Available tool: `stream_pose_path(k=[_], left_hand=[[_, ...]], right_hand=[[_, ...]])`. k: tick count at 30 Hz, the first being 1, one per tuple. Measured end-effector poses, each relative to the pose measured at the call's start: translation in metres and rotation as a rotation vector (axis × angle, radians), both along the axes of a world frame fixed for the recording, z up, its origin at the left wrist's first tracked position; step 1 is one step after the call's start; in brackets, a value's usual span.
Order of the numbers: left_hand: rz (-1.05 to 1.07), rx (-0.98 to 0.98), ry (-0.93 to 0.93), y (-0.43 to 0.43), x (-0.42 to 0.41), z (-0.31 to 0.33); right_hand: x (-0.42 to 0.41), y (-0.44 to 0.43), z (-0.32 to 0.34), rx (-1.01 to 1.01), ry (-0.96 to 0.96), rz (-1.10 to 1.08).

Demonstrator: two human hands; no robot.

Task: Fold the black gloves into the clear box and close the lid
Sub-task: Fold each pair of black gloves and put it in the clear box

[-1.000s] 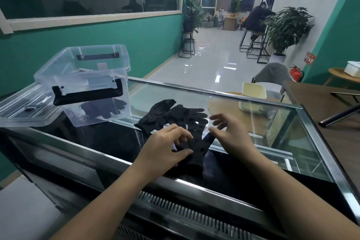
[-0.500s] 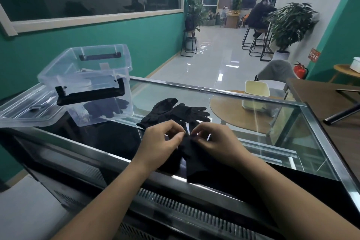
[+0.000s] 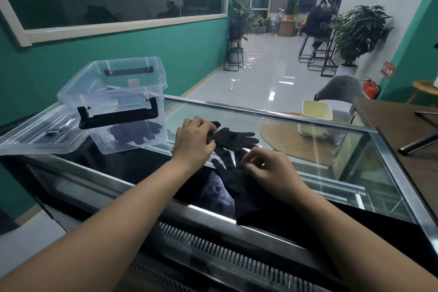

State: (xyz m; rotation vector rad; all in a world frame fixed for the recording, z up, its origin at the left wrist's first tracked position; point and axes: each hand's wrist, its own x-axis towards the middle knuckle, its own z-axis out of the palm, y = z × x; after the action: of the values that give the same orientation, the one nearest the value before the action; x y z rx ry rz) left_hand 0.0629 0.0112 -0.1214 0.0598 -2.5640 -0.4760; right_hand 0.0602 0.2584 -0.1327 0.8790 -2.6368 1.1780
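gloves of thin black fabric lie on the glass-topped display bench (image 3: 308, 140), one flat black glove (image 3: 233, 179) nearest the person with its long axis running away from them, fingers pointing far and cuff hanging at the near metal edge, and a second black glove (image 3: 234, 137) lying crosswise just beyond it, fingers pointing right. the left hand (image 3: 193, 140) rests on the wrist end of that far glove, fingers curled and apparently pinching the fabric, though the grip itself is hidden beneath the knuckles. the right hand (image 3: 267, 168) sits on the near glove at its right side, fingers bent and narrow; i cannot tell whether it holds cloth or only presses it. the clear plastic storage box with black latch handles (image 3: 142, 135) stands open to the left of both hands, nearer the left hand, with another dark glove visible through its wall. its clear lid (image 3: 35, 135) lies flat beside the box, farther left. judging from this, folding is not finished, and the coming move would carry fabric leftward. dark glass makes glove edges hard to trace.
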Motion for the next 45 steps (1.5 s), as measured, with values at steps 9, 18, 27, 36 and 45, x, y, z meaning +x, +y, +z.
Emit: stream_pose_path(k=[9, 18, 27, 36, 45], left_hand=[[-0.038, -0.180, -0.185, -0.006, -0.026, 0.008], [-0.037, 0.102, -0.029, -0.005, -0.031, 0.017], [-0.073, 0.279, 0.271, 0.008, -0.019, 0.048], [-0.071, 0.475, 0.248, 0.012, -0.015, 0.084], [-0.232, 0.619, 0.161, 0.034, 0.009, 0.094]], right_hand=[[0.002, -0.001, 0.002, -0.003, -0.010, -0.001], [0.002, -0.001, 0.003, -0.049, -0.036, -0.025], [0.001, -0.001, 0.011, -0.252, -0.158, -0.032], [0.001, 0.000, 0.017, -0.499, -0.351, 0.011], [0.012, -0.002, 0.034, -0.701, -0.995, 0.330]])
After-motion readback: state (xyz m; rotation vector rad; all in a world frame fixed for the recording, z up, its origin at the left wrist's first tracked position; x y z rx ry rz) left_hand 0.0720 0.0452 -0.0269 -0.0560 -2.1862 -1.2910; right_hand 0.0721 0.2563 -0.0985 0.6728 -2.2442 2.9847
